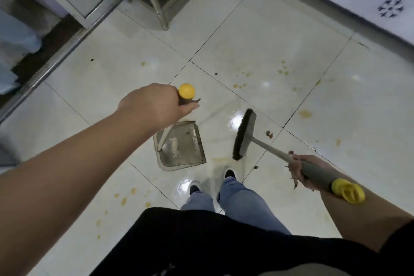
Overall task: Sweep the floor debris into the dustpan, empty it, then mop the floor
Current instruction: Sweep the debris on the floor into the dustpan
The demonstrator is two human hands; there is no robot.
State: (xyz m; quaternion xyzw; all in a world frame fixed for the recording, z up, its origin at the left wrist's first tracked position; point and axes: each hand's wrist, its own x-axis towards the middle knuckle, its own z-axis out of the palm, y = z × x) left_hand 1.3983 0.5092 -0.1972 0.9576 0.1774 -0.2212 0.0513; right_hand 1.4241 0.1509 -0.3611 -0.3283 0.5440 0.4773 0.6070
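Now: dustpan (180,144) and broom (244,134) are held over the tiled floor (257,40), one per hand.

L hand (156,105) is curled tight round the dustpan's long handle, just below its yellow end cap (186,90); the pan, grey metal w/ pale dust inside, sits flat on the tile below that grip, mouth facing the broom. R hand (301,171) is wrapped round the grey grip of the broom handle, w/ brown bits of debris (293,177) seen at the fingers; yellow hanging end (348,190) sticks out behind the grip, dark-bristled head lies ahead of it, just beside the pan. Brown crumbs (269,134) and yellowish stains (304,114) are seen on the tile beyond the broom shaft.
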